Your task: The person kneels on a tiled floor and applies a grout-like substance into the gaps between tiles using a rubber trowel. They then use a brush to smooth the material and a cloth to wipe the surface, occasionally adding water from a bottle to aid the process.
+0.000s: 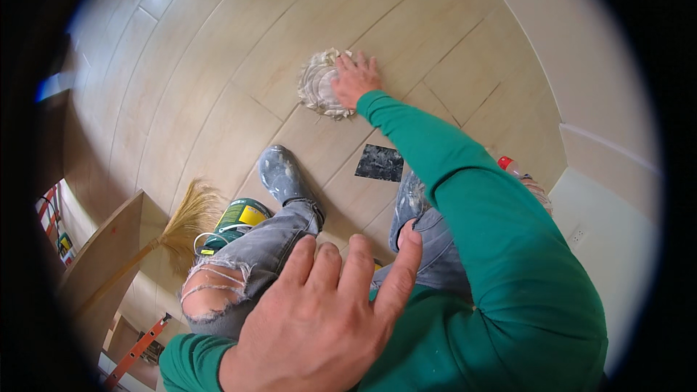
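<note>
My right hand reaches out to a crumpled, round, off-white rag lying on the wood-look tile floor. Its fingers are spread and rest over the rag's right edge. Up close, my left hand is raised over my lap, back of the hand showing. Its fingers are apart and lightly bent, with nothing visible in them; the palm is hidden.
Between my boots lies a flat black rectangle with pale smears. By my left leg are a green tub and a straw broom. A red-capped bottle stands right, near the wall. An orange rail shows lower left.
</note>
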Demonstrator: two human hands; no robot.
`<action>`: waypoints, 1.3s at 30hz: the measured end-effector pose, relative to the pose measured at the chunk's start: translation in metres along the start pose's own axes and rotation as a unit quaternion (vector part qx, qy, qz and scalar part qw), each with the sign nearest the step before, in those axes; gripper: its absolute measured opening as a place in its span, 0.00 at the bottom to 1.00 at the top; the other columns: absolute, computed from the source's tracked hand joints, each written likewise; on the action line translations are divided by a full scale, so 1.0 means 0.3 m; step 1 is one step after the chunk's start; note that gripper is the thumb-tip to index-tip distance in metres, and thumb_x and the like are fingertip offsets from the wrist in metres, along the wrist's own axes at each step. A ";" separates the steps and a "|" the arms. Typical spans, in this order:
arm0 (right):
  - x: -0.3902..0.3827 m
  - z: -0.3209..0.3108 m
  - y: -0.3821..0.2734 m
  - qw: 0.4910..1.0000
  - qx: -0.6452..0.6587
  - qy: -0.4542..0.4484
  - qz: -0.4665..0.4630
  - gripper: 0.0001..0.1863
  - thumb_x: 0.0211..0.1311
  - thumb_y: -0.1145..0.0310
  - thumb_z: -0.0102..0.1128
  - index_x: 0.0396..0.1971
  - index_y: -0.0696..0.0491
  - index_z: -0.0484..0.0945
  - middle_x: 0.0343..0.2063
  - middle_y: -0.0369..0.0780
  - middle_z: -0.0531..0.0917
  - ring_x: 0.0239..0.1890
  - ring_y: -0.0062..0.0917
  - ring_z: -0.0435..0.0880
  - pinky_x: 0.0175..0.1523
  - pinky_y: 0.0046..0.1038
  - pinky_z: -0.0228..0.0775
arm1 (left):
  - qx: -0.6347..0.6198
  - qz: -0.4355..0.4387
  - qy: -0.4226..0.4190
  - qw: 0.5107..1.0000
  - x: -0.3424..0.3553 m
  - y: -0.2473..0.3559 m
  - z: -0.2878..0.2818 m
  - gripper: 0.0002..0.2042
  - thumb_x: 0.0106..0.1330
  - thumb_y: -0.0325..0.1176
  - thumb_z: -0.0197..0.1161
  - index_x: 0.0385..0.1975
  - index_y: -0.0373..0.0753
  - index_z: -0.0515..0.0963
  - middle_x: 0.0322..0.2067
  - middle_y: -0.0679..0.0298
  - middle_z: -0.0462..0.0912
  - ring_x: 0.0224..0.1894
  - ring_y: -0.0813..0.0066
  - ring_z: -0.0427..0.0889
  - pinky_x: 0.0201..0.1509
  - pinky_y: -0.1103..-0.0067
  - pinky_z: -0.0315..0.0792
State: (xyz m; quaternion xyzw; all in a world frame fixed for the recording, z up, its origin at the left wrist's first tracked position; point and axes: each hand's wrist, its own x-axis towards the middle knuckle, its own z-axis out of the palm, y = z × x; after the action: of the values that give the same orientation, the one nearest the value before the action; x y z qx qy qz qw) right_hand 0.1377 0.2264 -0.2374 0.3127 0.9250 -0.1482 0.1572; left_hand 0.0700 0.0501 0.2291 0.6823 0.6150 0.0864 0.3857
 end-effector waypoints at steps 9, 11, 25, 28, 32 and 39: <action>-0.018 -0.049 -0.003 1.000 0.001 -0.003 -0.001 0.39 0.73 0.47 0.52 0.79 0.53 0.64 0.80 0.42 0.65 0.80 0.51 0.60 0.82 0.61 0.47 | -0.005 0.010 0.008 1.000 0.011 0.022 0.009 0.37 0.63 0.43 0.74 0.74 0.41 0.72 0.51 0.48 0.82 0.49 0.55 0.84 0.60 0.60 0.76; -0.025 -0.050 -0.009 0.997 0.003 -0.057 -0.052 0.39 0.74 0.48 0.51 0.78 0.53 0.64 0.80 0.42 0.65 0.80 0.52 0.59 0.82 0.61 0.47 | -0.013 0.029 0.004 0.999 0.013 0.027 0.011 0.37 0.63 0.43 0.74 0.74 0.40 0.72 0.51 0.48 0.82 0.48 0.55 0.84 0.59 0.61 0.76; 0.015 -0.029 0.034 0.997 -0.036 -0.063 -0.027 0.36 0.77 0.50 0.49 0.80 0.49 0.63 0.81 0.42 0.61 0.81 0.53 0.57 0.82 0.63 0.45 | -0.005 -0.016 -0.005 1.000 0.011 0.024 0.018 0.37 0.66 0.42 0.74 0.75 0.40 0.69 0.52 0.47 0.81 0.48 0.52 0.83 0.59 0.61 0.75; 0.079 -0.070 0.133 0.998 -0.016 0.003 0.064 0.37 0.76 0.48 0.52 0.78 0.50 0.65 0.80 0.41 0.63 0.82 0.53 0.55 0.82 0.64 0.43 | -0.010 -0.030 -0.001 0.999 -0.001 0.019 0.019 0.37 0.67 0.41 0.73 0.75 0.40 0.68 0.52 0.47 0.80 0.48 0.53 0.83 0.58 0.61 0.75; 0.090 -0.031 0.145 0.999 -0.027 -0.029 0.010 0.33 0.79 0.50 0.47 0.77 0.50 0.67 0.78 0.41 0.67 0.80 0.53 0.59 0.81 0.66 0.47 | -0.009 -0.022 -0.003 1.000 -0.016 0.023 0.027 0.37 0.67 0.41 0.73 0.75 0.39 0.68 0.50 0.49 0.80 0.45 0.54 0.82 0.55 0.64 0.75; -0.217 0.126 -0.193 0.984 -0.086 0.007 -0.154 0.33 0.75 0.56 0.52 0.75 0.53 0.70 0.79 0.46 0.65 0.82 0.50 0.58 0.83 0.62 0.43 | 0.042 -0.018 -0.015 0.999 -0.021 0.040 0.033 0.36 0.67 0.40 0.73 0.73 0.37 0.68 0.47 0.52 0.80 0.42 0.57 0.81 0.51 0.67 0.74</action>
State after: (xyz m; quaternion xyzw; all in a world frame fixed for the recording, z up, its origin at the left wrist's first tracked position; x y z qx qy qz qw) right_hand 0.1582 0.1335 -0.2364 0.1530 0.9724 -0.0885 0.1526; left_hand 0.0838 0.0409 0.2322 0.6880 0.6242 0.0437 0.3675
